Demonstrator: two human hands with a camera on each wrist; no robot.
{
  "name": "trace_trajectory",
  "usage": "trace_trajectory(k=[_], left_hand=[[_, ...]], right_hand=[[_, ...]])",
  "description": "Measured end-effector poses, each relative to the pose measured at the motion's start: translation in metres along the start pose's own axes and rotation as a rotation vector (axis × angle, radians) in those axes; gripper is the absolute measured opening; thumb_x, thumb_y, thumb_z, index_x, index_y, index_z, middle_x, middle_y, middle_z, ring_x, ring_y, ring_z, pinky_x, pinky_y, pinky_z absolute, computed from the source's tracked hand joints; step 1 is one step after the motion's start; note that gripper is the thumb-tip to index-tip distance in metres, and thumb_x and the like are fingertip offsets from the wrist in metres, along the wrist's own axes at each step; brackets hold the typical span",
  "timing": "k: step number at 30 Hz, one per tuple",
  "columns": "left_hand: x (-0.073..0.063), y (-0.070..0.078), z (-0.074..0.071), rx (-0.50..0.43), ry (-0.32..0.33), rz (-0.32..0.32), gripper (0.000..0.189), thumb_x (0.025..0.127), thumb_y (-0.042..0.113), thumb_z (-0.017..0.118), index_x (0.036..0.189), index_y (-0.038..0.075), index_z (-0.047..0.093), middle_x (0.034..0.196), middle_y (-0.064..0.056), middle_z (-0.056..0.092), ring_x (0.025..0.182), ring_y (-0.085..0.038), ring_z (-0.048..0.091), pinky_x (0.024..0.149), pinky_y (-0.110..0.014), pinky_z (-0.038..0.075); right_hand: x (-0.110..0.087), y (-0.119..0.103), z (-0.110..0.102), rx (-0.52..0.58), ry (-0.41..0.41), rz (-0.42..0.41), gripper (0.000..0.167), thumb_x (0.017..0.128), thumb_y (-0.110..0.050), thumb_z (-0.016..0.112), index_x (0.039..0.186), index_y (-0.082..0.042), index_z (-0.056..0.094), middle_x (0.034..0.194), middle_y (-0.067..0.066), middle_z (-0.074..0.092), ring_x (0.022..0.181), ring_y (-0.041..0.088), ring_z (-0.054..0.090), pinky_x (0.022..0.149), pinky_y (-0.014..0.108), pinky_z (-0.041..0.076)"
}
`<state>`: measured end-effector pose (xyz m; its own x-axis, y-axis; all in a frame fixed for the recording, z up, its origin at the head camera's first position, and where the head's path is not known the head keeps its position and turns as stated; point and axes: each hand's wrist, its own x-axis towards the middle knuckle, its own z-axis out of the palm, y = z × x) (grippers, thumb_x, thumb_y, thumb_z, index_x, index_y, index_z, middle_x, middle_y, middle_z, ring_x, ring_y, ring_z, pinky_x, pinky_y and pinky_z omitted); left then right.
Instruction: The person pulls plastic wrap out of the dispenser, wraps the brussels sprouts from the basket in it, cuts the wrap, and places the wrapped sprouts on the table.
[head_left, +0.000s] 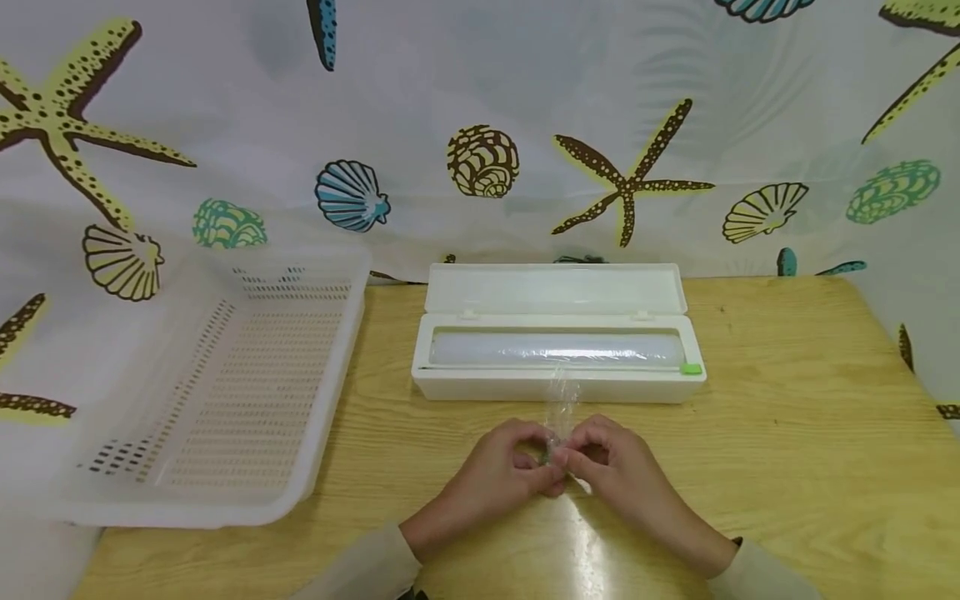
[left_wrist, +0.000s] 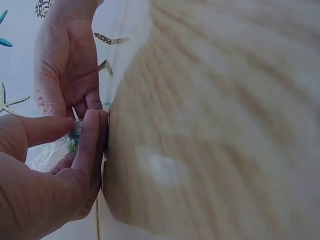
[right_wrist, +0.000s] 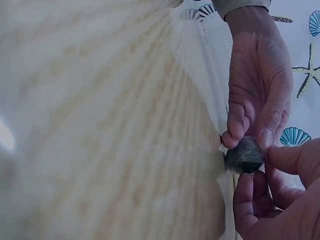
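Low over the table's near middle, my left hand and right hand meet, fingertips almost together. Between them they pinch a small, dark green, rounded lump with a shiny clear covering. The left thumb and fingers curl around it from one side, the right thumb and fingers from the other. In the head view the fingers mostly hide it. A narrow, crumpled strip of clear plastic wrap runs from the hands up to the front edge of a white wrap dispenser box. Its lid stands open, showing the roll inside.
A white perforated plastic basket stands on the left side of the wooden table. A green slider sits at the right end of the box's front edge. Behind hangs a white cloth printed with shells and starfish.
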<state>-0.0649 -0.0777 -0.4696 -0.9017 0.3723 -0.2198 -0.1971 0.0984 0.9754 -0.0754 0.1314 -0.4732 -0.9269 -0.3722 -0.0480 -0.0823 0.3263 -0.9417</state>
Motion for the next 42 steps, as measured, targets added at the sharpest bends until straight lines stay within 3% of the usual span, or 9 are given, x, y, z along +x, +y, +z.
trace_trajectory(k=[7, 12, 16, 23, 29, 36, 42], left_hand=[[-0.0003, 0.0003, -0.0004, 0.003, -0.009, 0.023, 0.021, 0.103, -0.002, 0.074, 0.122, -0.009, 0.069, 0.120, -0.018, 0.055, 0.090, -0.027, 0.076, 0.082, -0.033, 0.065], [-0.0014, 0.0032, -0.0021, 0.118, 0.009, 0.037, 0.025, 0.101, -0.003, 0.076, 0.124, -0.009, 0.070, 0.113, -0.015, 0.054, 0.079, -0.020, 0.072, 0.070, -0.030, 0.064], [-0.0015, 0.0052, -0.0013, 0.112, 0.026, -0.016, 0.034, 0.100, 0.001, 0.079, 0.129, -0.010, 0.064, 0.110, -0.012, 0.063, 0.074, -0.019, 0.072, 0.066, -0.030, 0.063], [-0.0026, 0.0060, 0.0008, 0.010, 0.031, -0.102, 0.043, 0.103, 0.016, 0.079, 0.133, -0.009, 0.061, 0.109, -0.012, 0.071, 0.082, -0.025, 0.078, 0.077, -0.034, 0.064], [0.0026, 0.0030, 0.0016, -0.087, 0.022, -0.049, 0.020, 0.109, 0.009, 0.069, 0.121, -0.007, 0.070, 0.112, -0.014, 0.072, 0.086, -0.033, 0.079, 0.080, -0.039, 0.066], [0.0012, 0.0007, 0.0032, -0.111, 0.078, 0.004, 0.018, 0.108, 0.008, 0.071, 0.118, -0.006, 0.074, 0.108, -0.015, 0.069, 0.085, -0.034, 0.078, 0.078, -0.041, 0.067], [-0.0021, 0.0014, 0.0026, -0.015, 0.089, 0.040, 0.022, 0.106, 0.011, 0.075, 0.121, -0.004, 0.073, 0.107, -0.015, 0.068, 0.085, -0.034, 0.078, 0.077, -0.037, 0.066]], right_hand=[[0.0011, -0.0011, -0.0009, -0.008, 0.007, 0.087, 0.017, 0.102, -0.020, 0.080, 0.105, -0.004, 0.072, 0.100, 0.003, 0.074, 0.091, 0.018, 0.073, 0.072, 0.028, 0.059], [0.0015, -0.0056, -0.0014, 0.009, -0.009, 0.118, 0.028, 0.102, -0.027, 0.081, 0.117, -0.003, 0.073, 0.098, 0.002, 0.076, 0.083, 0.019, 0.071, 0.066, 0.030, 0.059], [0.0019, -0.0064, -0.0025, 0.051, -0.050, 0.122, 0.029, 0.104, -0.027, 0.078, 0.120, -0.002, 0.075, 0.100, 0.004, 0.078, 0.082, 0.021, 0.072, 0.064, 0.032, 0.061], [0.0043, -0.0016, -0.0036, 0.162, -0.086, 0.124, 0.023, 0.106, -0.015, 0.076, 0.116, 0.005, 0.073, 0.097, 0.009, 0.077, 0.084, 0.024, 0.075, 0.068, 0.033, 0.065], [0.0039, 0.0013, -0.0036, 0.209, -0.081, 0.097, 0.016, 0.104, -0.008, 0.077, 0.110, 0.005, 0.069, 0.104, 0.013, 0.073, 0.090, 0.026, 0.076, 0.073, 0.035, 0.066], [0.0029, -0.0012, -0.0035, 0.205, -0.078, 0.069, 0.014, 0.104, -0.010, 0.077, 0.109, 0.003, 0.075, 0.106, 0.014, 0.078, 0.089, 0.021, 0.075, 0.075, 0.033, 0.064], [0.0028, -0.0035, -0.0042, 0.090, -0.047, 0.016, 0.013, 0.106, -0.015, 0.075, 0.108, -0.002, 0.077, 0.103, 0.008, 0.077, 0.082, 0.020, 0.070, 0.070, 0.030, 0.060]])
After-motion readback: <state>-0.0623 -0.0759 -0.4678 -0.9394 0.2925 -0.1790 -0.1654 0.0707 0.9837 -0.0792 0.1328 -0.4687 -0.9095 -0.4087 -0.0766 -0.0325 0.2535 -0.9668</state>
